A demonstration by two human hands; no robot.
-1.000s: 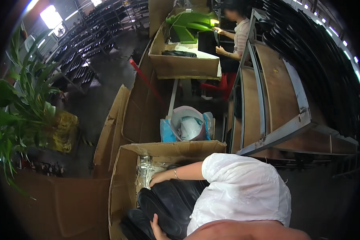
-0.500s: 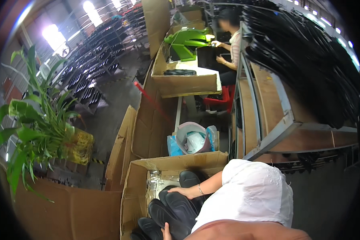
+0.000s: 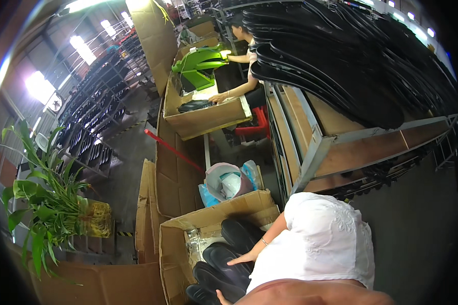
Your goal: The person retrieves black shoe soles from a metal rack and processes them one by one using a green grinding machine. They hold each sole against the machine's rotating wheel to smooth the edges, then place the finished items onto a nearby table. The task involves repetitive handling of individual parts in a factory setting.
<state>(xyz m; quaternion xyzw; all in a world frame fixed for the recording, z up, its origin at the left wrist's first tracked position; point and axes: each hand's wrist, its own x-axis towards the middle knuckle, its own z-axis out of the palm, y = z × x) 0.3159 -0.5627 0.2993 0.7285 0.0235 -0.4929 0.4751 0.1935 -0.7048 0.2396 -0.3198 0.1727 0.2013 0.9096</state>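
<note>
A cardboard box (image 3: 169, 264) in front of me holds several black shoe soles, lying side by side and partly overlapping. My right hand (image 3: 245, 257), with a bracelet at the wrist, rests on one black shoe sole (image 3: 222, 257), its visible fingers stretched out. Toward the lower edge, my left hand (image 3: 222, 297) shows only one digit, against the edge of a lower sole (image 3: 215, 281). The rest of that hand is hidden. Another sole (image 3: 239, 235) lies beyond my right hand, at the far end of the box.
Behind the box stands a lined bin (image 3: 215, 178) with pale scraps. Farther off, a co-worker (image 3: 247, 61) sits by a green machine (image 3: 198, 63). A metal rack (image 3: 310, 157) piled with black soles fills the right side. A potted plant (image 3: 40, 193) stands at left.
My view has tilted, so the surroundings sit differently. My right hand has slid back from the far soles, its fingers straighter now. The co-worker's hand has moved onto a sole on their table.
</note>
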